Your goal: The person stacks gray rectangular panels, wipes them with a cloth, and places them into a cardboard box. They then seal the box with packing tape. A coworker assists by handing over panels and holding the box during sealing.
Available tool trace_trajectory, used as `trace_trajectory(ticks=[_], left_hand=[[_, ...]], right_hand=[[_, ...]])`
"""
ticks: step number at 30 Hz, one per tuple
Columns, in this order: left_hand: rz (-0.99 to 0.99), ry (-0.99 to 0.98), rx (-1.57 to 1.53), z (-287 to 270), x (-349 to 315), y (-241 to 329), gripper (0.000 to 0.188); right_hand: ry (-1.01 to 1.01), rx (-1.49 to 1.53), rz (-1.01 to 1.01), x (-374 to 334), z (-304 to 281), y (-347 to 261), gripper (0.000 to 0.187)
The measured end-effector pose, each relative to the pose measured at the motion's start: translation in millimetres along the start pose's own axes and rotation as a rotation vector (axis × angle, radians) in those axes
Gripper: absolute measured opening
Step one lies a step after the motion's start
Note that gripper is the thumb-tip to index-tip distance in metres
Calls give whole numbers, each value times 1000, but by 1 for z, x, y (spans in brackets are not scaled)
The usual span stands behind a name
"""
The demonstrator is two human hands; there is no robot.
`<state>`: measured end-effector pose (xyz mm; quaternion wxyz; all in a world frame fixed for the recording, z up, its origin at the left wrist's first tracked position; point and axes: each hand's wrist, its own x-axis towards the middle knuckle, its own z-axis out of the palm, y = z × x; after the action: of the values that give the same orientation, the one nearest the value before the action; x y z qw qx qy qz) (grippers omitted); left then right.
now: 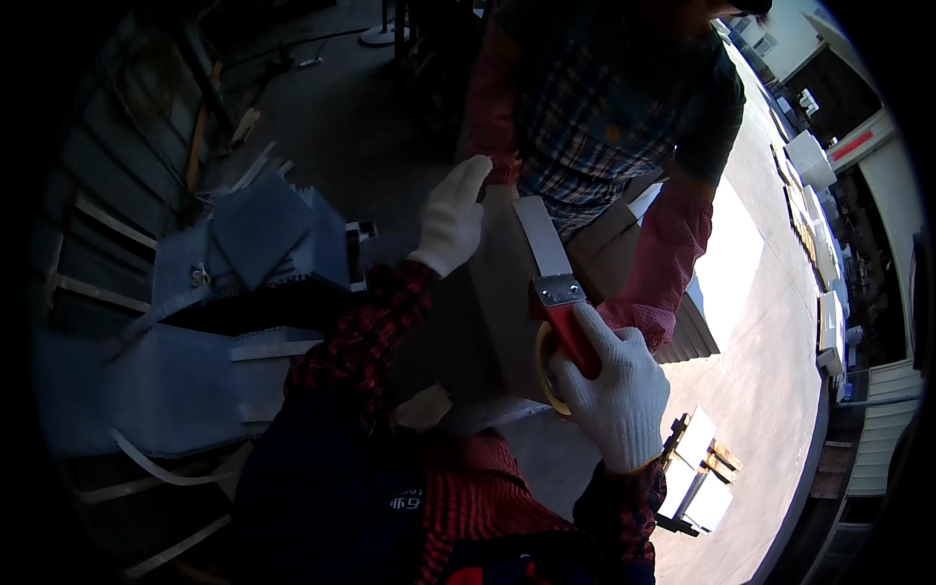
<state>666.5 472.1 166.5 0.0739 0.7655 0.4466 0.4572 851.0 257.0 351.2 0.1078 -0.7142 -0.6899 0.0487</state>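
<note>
My right hand (616, 390), in a white knit glove, is wrapped round the red handle of a tape dispenser (575, 336). The dispenser has a metal head and a yellowish tape roll. A pale strip of tape (543, 237) runs from that head along the top of a shadowed box (505, 302). My left hand (453, 216), gloved too, lies at the box's far left edge with its fingers stretched out. Its fingertips come close to the sleeve of a co-worker (604, 117) across from me. That person wears a plaid apron and red sleeves, with the hands mostly hidden.
Blue-grey stacked sheets (263, 234) and more bluish packs (185, 380) stand at my left beside a dark wall. A stack of flat boards (697, 322) is right of the co-worker. Farther right, a pallet with white pieces (697, 468) lies on the sunlit floor.
</note>
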Motion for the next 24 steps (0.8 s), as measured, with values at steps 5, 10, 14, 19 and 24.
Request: trace_trajectory(ticks=[5,10,14,19,24], left_hand=[[133,-515,194,28,-115,24,50],[-78,-430,98,-31,-150,-26,29],[128,-207,51,-93,-39,21,41],[622,-551,221,-87,18,91,82],[815,-823,91,-38,31,123,91]], right_hand=[[12,-16,5,-3,-3,-2,53],[19,-29,-5,-4,6,9,58],[-66,-11,27,-9,0,12,59],[-14,49,9,-82,-6,39,56],[55,-1,31,-165,-4,74,59]])
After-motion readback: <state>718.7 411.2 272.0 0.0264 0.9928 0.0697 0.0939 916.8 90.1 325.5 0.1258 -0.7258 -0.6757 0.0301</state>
